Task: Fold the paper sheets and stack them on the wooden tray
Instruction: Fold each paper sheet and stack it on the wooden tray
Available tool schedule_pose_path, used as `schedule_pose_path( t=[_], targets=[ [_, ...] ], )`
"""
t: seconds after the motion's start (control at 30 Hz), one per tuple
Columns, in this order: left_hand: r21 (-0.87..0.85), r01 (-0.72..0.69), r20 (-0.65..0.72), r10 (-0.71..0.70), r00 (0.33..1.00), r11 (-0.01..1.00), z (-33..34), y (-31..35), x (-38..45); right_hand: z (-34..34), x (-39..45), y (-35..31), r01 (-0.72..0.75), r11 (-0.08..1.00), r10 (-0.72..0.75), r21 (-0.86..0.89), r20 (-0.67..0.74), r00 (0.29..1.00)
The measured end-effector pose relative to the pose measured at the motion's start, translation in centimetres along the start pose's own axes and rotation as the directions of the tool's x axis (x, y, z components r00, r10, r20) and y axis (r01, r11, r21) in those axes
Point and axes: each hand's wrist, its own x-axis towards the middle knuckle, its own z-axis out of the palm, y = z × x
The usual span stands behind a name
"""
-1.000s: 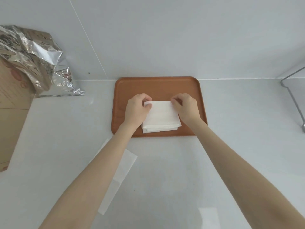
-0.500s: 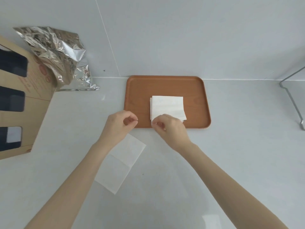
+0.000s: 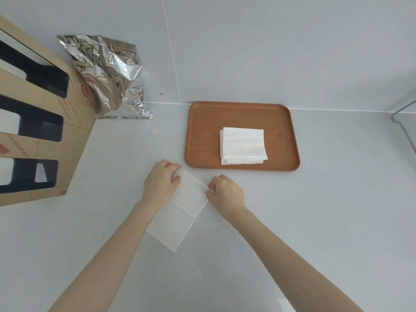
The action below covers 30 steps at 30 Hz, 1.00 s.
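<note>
A wooden tray [image 3: 202, 131] lies on the white counter by the back wall. A stack of folded white paper sheets [image 3: 242, 145] rests on its right half. In front of the tray's left corner lies a long white paper sheet [image 3: 177, 212], angled, with a crease across its middle. My left hand [image 3: 161, 183] pinches the sheet's far left corner. My right hand [image 3: 226, 192] grips the sheet's far right edge with curled fingers. My left forearm covers part of the sheet's left side.
A crumpled silver foil bag [image 3: 108, 75] leans against the wall at the back left. A brown cardboard box [image 3: 45, 136] with dark cut-outs stands at the left edge. A grey wire rack [image 3: 405, 122] reaches in at the right edge.
Both hands left the stack on the tray and came back toward me onto the loose sheet. They now hold its far edge. The view has turned left.
</note>
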Motion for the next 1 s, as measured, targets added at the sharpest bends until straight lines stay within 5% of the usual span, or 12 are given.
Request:
schedule_pose_path(
  t=[0.23, 0.47, 0.63, 1.0],
  targets=[
    [-0.033, 0.012, 0.016, -0.011, 1.000, 0.999, 0.0, 0.5, 0.2, 0.4, 0.0, 0.0, 0.015, 1.000, -0.014, 0.019, -0.052, 0.999],
    [-0.418, 0.041, -0.006, -0.048, 0.999, 0.907, -2.1, 3.1, -0.4, -4.6, -1.1, 0.6, 0.072, 0.937, -0.004, 0.343, -0.193, 0.981],
    [-0.539, -0.067, -0.045, 0.051, 0.998, 0.839, -4.3, 5.8, -1.5, -9.1, -3.3, 0.6, 0.227, 0.896, -0.115, 0.381, -0.296, 0.948],
    [-0.515, -0.007, 0.254, 0.161, 0.954, 0.857, -2.8, 6.4, -7.7, -9.4, -8.7, 4.1, 0.157, 0.913, -0.149, 0.377, -0.050, 0.988]
  ],
)
